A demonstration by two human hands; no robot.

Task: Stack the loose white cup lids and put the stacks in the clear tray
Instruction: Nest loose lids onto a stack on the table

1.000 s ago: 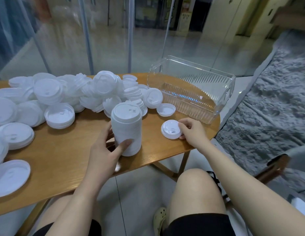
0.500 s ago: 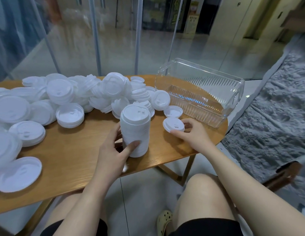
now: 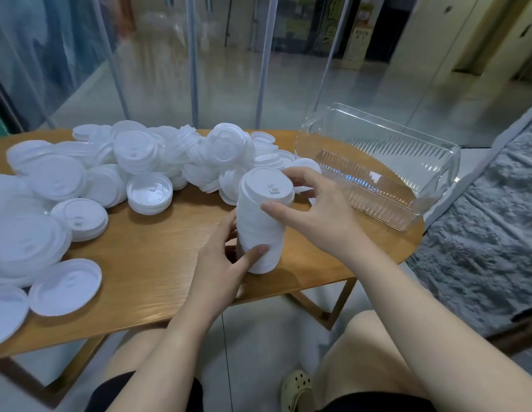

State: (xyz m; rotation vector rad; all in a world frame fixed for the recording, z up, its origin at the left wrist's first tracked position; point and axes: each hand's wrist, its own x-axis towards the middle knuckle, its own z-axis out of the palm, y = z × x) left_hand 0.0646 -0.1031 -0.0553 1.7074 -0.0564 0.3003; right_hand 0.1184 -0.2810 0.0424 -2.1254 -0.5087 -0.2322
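left hand: your fingers wrap the tall white stack of plastic lids, low
right hand: your fingers pinch its top lid
clear ribbed plastic tray: right, on bench

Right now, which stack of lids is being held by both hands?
The tall stack at the table's near edge: left hand grips its base, right hand its top. The other stacks lie untouched.

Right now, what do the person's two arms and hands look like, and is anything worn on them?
Both arms are bare, with no sleeves in view. The left hand and the right hand wear no gloves, and no rings, watch or bracelet show. The fingernails are short and unpainted.
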